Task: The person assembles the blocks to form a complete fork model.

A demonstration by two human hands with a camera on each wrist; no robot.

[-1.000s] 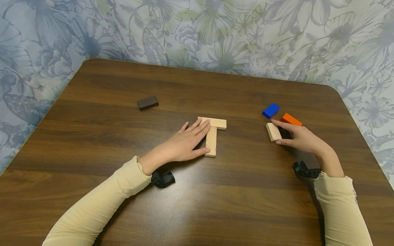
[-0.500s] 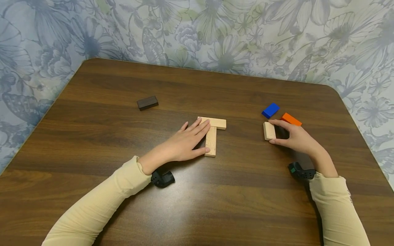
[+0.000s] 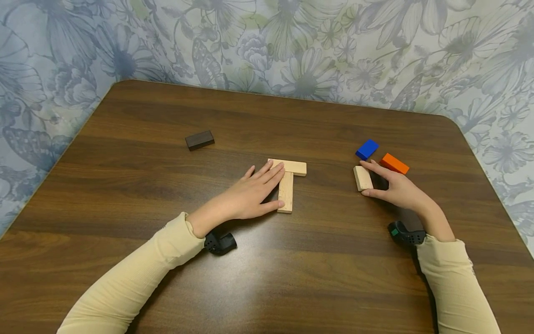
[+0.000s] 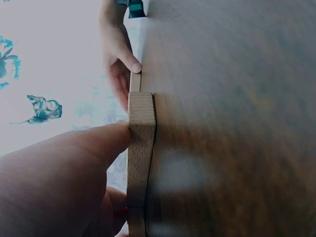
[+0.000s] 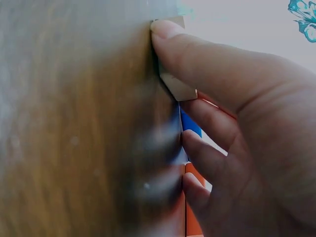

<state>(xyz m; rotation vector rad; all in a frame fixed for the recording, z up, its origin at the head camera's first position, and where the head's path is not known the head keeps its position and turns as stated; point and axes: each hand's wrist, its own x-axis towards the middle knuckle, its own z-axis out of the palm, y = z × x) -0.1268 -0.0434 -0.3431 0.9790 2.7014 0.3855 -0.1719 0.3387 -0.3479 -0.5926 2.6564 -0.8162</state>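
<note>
Two plain wooden blocks form a T on the table: one is the crossbar [image 3: 297,168], the other the stem [image 3: 286,188]. My left hand [image 3: 252,195] lies over their left side, its straight fingers on the crossbar and its thumb touching the stem's near end. To the right, my right hand [image 3: 402,188] pinches a third plain wooden block [image 3: 363,178] between thumb and fingers, low at the tabletop and apart from the T. In the right wrist view the thumb covers much of this wooden block [image 5: 177,89].
A blue block [image 3: 367,150] and an orange block [image 3: 394,163] lie just behind my right hand. Farther left sits a dark brown block [image 3: 200,140]. The wooden table [image 3: 292,278] ends at a flower-patterned wall [image 3: 304,60].
My right hand has moved slightly left with the wooden block, away from the orange block. My left hand and the T of blocks have stayed in place.
</note>
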